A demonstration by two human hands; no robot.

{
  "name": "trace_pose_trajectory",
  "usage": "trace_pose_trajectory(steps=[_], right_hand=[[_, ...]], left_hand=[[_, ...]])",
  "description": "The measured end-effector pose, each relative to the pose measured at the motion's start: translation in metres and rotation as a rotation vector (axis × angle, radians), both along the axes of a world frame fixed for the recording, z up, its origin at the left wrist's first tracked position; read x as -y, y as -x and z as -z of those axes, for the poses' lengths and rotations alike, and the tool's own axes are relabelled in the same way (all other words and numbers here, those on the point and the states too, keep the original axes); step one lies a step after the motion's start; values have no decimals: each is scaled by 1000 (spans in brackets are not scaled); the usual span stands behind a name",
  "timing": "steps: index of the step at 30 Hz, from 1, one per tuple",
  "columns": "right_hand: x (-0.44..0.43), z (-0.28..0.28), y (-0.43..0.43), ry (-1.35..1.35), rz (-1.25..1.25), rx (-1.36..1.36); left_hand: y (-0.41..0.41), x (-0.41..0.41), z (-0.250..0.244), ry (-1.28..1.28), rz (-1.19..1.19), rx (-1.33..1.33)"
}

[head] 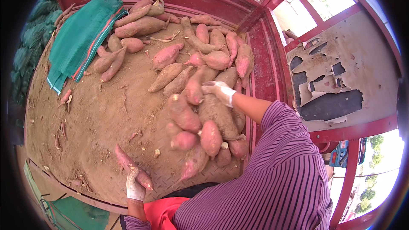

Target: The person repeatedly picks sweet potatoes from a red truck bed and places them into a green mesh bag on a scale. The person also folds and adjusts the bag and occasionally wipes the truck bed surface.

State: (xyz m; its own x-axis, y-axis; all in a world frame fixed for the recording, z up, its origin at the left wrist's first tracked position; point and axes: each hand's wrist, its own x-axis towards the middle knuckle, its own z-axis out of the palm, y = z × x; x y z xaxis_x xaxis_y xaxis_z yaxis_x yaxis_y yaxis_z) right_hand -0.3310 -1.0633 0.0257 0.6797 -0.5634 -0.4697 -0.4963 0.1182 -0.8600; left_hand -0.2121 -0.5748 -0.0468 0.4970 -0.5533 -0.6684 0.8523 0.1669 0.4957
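Note:
My left hand (135, 186), in a pale glove, holds a slender reddish sweet potato (129, 161) above the front of the dusty cargo bed (96, 127). Over the pile at the right, my gloved right hand (219, 92) grips the side of an upright-tilted sweet potato (193, 90); part of that grip is hidden. A large soil-covered sweet potato (217, 115) lies just below this hand. Several more, among them a blurred pink one (184, 115) and a rounder one (211, 138), lie heaped between it and my body.
A folded green mesh sack (86, 35) lies at the back left, beside more sweet potatoes (140, 27). Red metal side walls (271, 57) bound the bed at the back and right. Filled green mesh sacks (35, 38) stand beyond the left edge. Dry roots and crumbs litter the floor.

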Motion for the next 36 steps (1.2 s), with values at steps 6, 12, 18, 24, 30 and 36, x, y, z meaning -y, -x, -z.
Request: trace_pose_trajectory(steps=[6,12,18,24,30,36], right_hand=[[-122,22,-98,-25,56,217],[-267,65,-203,-7,-140,116],[-188,-4,-177,961,-753,327],[-36,-46,-86,1293,-1138,-473],[-18,-9,-80,1437,-1124,-383],[-45,-7,-100,1264,-1155,-599]], left_hand=[[4,-35,4,-3,-53,14],[-2,-65,-3,-16,-230,-9],[-5,-107,20,-172,-286,165],[-2,-113,64,-167,-328,115],[1,-113,59,-204,-300,175],[14,-89,64,-111,-334,43]])
